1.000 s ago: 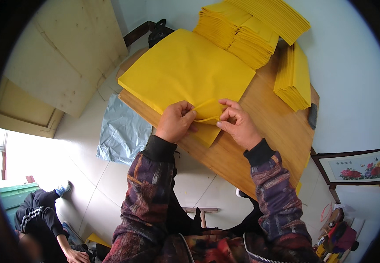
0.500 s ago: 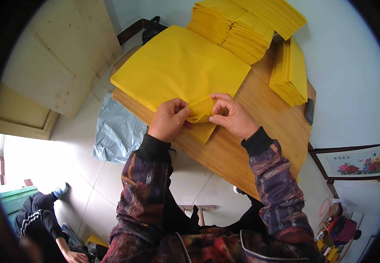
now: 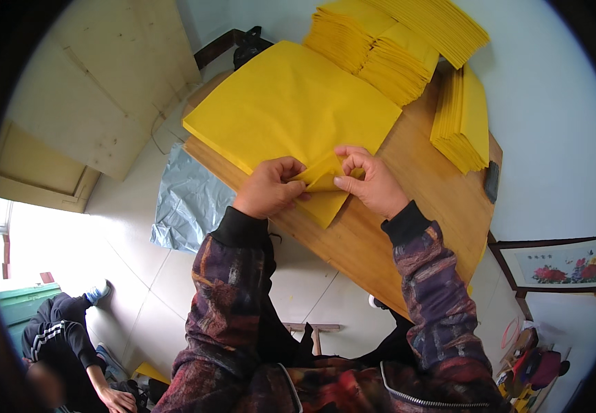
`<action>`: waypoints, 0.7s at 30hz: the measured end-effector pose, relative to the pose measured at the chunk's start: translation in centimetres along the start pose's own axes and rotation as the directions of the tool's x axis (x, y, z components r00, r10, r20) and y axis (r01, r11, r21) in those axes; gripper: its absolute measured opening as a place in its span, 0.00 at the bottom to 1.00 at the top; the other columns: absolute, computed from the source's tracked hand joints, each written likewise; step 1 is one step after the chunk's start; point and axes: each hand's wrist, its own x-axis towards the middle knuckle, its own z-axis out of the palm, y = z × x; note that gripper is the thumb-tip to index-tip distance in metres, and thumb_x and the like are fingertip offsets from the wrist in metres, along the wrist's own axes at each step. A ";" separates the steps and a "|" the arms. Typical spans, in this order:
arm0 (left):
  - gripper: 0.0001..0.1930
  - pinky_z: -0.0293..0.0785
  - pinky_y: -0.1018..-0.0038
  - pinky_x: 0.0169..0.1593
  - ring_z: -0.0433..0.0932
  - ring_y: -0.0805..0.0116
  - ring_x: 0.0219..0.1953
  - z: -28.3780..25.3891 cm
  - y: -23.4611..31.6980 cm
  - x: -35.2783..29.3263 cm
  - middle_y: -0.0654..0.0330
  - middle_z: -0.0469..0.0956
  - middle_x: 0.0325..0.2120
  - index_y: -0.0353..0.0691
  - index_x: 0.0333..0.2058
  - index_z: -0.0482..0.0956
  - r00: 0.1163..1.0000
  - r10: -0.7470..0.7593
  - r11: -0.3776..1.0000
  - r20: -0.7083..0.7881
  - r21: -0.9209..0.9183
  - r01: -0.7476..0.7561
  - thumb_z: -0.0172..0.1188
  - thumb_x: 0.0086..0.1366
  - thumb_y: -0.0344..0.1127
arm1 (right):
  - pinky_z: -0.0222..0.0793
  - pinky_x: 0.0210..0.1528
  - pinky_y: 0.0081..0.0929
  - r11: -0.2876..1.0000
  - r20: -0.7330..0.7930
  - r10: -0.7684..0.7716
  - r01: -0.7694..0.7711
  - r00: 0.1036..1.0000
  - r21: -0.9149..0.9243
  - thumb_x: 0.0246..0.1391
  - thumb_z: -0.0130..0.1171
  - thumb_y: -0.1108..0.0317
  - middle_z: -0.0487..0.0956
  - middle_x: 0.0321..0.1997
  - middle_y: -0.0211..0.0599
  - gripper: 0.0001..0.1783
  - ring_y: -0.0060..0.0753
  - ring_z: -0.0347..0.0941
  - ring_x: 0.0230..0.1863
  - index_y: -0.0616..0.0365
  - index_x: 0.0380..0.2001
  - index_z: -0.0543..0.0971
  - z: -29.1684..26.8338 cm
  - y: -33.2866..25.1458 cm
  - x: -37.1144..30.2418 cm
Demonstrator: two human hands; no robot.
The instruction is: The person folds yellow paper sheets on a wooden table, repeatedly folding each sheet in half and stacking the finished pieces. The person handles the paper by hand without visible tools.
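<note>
A stack of large yellow fabric-like sheets [image 3: 305, 103] lies on the wooden table [image 3: 421, 179]. Its near corner is bunched up between my hands, with a small folded flap standing up. Thumb and fingers of my left hand [image 3: 270, 187] pinch the flap's left side. From the right, my right hand [image 3: 373, 184] holds the flap's other edge between thumb and bent fingers. Below both hands, a pointed corner of the yellow material sticks out over the tabletop. My left fingertips are partly hidden by the folds.
Folded yellow stacks [image 3: 373, 48] are piled at the table's back, and another yellow bundle [image 3: 461, 120] stands at the right near a dark block [image 3: 492, 182]. A grey plastic bag [image 3: 188, 199] hangs left of the table. A seated person [image 3: 64, 337] is at lower left.
My fingers have shifted slightly on the corner, and the flap between them is spread smoother and tilted rightward. The whole view has moved a little.
</note>
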 end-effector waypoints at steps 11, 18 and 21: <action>0.09 0.71 0.80 0.23 0.80 0.74 0.24 1.5 0.5 0.1 0.62 0.78 0.25 0.33 0.35 0.75 0.982 0.015 0.996 -0.186 0.085 0.001 0.55 0.62 0.34 | 0.66 0.40 0.16 0.999 -0.292 -0.045 0.036 0.955 -0.035 0.49 0.62 0.73 0.65 0.59 0.35 0.13 0.25 0.66 0.50 0.57 0.39 0.72 2.0 -0.7 -2.8; 0.09 0.69 0.84 0.21 0.81 0.76 0.26 1.4 0.6 -0.1 0.64 0.78 0.27 0.34 0.36 0.74 0.985 0.007 0.994 -0.171 0.105 0.011 0.54 0.64 0.35 | 0.64 0.44 0.17 0.997 -0.129 -0.074 0.076 0.989 0.013 0.50 0.60 0.76 0.63 0.60 0.38 0.05 0.24 0.65 0.48 0.60 0.28 0.73 1.9 0.3 -2.4; 0.09 0.69 0.84 0.21 0.80 0.76 0.25 1.4 0.6 -0.1 0.64 0.78 0.26 0.33 0.36 0.75 0.985 0.020 0.996 -0.171 0.094 -0.004 0.54 0.64 0.35 | 0.63 0.46 0.17 0.996 -0.067 -0.033 0.038 0.997 0.078 0.50 0.60 0.77 0.64 0.59 0.38 0.07 0.23 0.65 0.48 0.59 0.26 0.71 1.4 0.5 -2.0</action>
